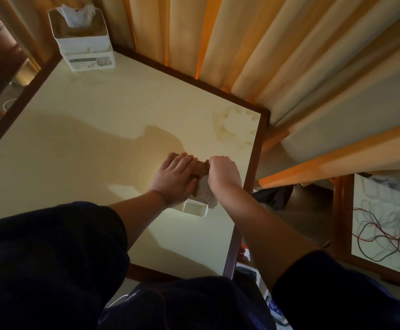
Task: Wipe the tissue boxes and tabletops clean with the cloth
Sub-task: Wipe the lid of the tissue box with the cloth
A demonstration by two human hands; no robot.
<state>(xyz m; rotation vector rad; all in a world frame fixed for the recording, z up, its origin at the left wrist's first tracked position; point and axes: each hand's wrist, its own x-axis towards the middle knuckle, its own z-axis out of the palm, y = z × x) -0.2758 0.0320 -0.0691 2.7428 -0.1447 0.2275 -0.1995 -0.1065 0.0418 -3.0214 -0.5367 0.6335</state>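
Near tissue box point(195, 207) sits close to table's right edge, mostly hidden under both hands; only white lower corner and brown top strip show. Left hand point(174, 178) lies flat on box top, fingers straight. Right hand point(222, 173) curled, clamped on pale cloth point(206, 192) against box's right side. Cream tabletop point(87, 139) wide open to left and far. Second tissue box point(82, 36) at far left corner. Curtain point(242, 44) hangs just beyond far edge. Stain marks point(232, 129) near far right corner. Side table with tangled cables point(396, 234) at right, cut off by frame.
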